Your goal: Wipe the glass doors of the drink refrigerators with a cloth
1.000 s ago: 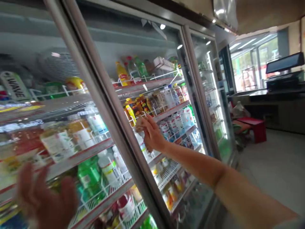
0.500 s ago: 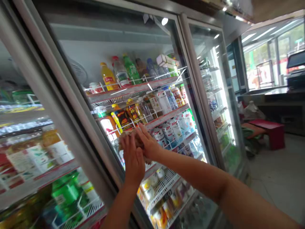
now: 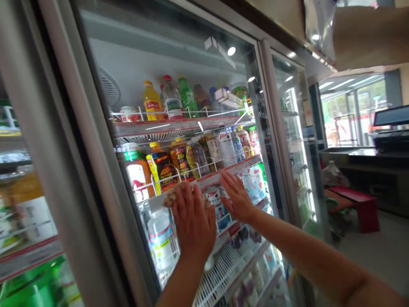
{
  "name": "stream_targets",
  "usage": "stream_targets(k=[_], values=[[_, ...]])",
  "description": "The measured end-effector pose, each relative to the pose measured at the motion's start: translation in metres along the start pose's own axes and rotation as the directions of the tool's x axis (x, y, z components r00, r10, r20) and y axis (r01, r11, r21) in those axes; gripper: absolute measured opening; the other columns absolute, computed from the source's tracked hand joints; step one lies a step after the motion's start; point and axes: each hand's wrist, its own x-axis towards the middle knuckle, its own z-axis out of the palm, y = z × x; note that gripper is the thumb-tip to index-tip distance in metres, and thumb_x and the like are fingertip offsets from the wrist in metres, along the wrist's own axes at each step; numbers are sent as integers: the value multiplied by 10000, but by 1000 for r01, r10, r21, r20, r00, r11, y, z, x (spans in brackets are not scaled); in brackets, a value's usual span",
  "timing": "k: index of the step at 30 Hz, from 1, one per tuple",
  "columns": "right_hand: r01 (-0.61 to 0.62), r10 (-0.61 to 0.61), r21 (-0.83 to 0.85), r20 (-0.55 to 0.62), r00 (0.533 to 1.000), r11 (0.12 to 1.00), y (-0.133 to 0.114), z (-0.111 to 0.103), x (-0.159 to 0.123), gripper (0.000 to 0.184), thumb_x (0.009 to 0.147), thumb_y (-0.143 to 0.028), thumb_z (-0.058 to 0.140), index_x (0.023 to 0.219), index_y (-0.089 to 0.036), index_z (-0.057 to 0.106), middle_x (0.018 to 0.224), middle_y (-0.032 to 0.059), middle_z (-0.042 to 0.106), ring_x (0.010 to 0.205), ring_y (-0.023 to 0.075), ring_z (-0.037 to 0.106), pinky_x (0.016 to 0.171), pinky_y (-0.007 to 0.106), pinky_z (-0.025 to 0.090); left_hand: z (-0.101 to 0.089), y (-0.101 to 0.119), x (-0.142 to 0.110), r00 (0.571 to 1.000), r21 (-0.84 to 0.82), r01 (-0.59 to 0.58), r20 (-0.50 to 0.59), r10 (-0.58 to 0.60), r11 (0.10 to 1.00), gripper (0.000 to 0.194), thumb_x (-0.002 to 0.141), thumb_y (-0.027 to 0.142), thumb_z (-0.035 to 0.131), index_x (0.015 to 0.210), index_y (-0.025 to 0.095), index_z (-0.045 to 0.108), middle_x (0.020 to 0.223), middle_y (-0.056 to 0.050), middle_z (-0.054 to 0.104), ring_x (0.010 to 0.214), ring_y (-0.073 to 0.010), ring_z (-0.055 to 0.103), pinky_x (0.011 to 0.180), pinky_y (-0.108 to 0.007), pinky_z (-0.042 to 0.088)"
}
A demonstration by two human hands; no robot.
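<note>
Both hands are flat on the glass door (image 3: 191,85) of the cooler, fingers spread.

Left hand (image 3: 194,221): palm pressed on a tan cloth (image 3: 170,198), pinning it to the glass. Only the cloth's edge shows, at the fingertips and upper left of the hand. It is a flat press, not a clench; can't tell if any finger curls round the cloth.

Right hand (image 3: 235,198): open, holding nothing, palm on the glass just right of the left hand and slightly higher. Hands are close but apart.

Relative to the door:
- Cloth sits mid-height, left of centre, in front of the second shelf's (image 3: 223,169) red edge.
- Behind the glass, top shelf: orange bottle (image 3: 152,102), clear bottle, green bottle (image 3: 188,98).
- Second shelf: juice bottles with dark labels (image 3: 164,166), above the cloth.
- Third shelf: white-capped bottle (image 3: 161,238), left of the left wrist.
- Door frame (image 3: 79,170) to its left, with another glass door beyond it.
- Far right of the door: counter with monitor (image 3: 391,115), red bench (image 3: 354,198) on the floor.
</note>
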Motion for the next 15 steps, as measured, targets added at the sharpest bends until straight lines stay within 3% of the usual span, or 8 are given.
stream_targets(k=[3, 6, 9, 11, 13, 15], values=[[-196, 186, -123, -89, 978, 973, 59, -3, 1, 654, 1058, -312, 348, 1646, -227, 76, 1669, 110, 281, 1572, 245, 180, 1248, 527, 263, 1, -10, 23, 997, 71, -54, -47, 58, 996, 781, 1004, 358, 524, 1639, 190, 101, 1695, -114, 112, 1566, -348, 88, 1275, -549, 137], [-165, 157, -155, -60, 986, 974, 94, 3, -1, 643, 1063, -342, 322, 1646, -242, 71, 1662, 91, 307, 1567, 248, 199, 1242, 526, 272, -10, -25, 55, 995, 152, -35, -83, 48, 988, 787, 997, 395, 527, 1636, 165, 129, 1699, -112, 52, 1564, -380, 43, 1270, -607, 118], [-138, 125, -145, -94, 988, 980, 101, 7, -5, 653, 1054, -314, 334, 1647, -237, 71, 1649, 85, 338, 1561, 236, 223, 1249, 504, 261, -18, -29, 79, 991, 205, 61, -130, -35, 977, 756, 1011, 386, 484, 1637, 153, 130, 1692, -131, 119, 1563, -375, 98, 1266, -637, 110], [-126, 109, -134, -124, 986, 983, 98, 6, -7, 666, 1042, -282, 350, 1647, -224, 80, 1635, 88, 366, 1555, 230, 242, 1249, 486, 260, -10, -19, 85, 989, 249, 87, -137, -54, 965, 706, 1018, 354, 460, 1634, 163, 171, 1689, -129, 148, 1566, -364, 93, 1266, -642, 111], [-113, 93, -129, -152, 984, 985, 96, 5, -7, 675, 1028, -252, 359, 1647, -210, 94, 1615, 92, 403, 1547, 229, 267, 1244, 472, 264, 10, -1, 84, 997, 313, 31, -81, -6, 949, 638, 1016, 323, 463, 1611, 189, 275, 1687, -112, 171, 1570, -356, 41, 1261, -646, 124], [-105, 82, -127, -175, 981, 986, 96, 4, -6, 678, 1018, -238, 368, 1646, -200, 115, 1598, 95, 431, 1535, 231, 298, 1235, 462, 270, 35, 21, 81, 993, 352, -117, 50, 106, 929, 571, 1011, 292, 482, 1568, 220, 380, 1672, -87, 242, 1571, -336, 8, 1262, -624, 160]])
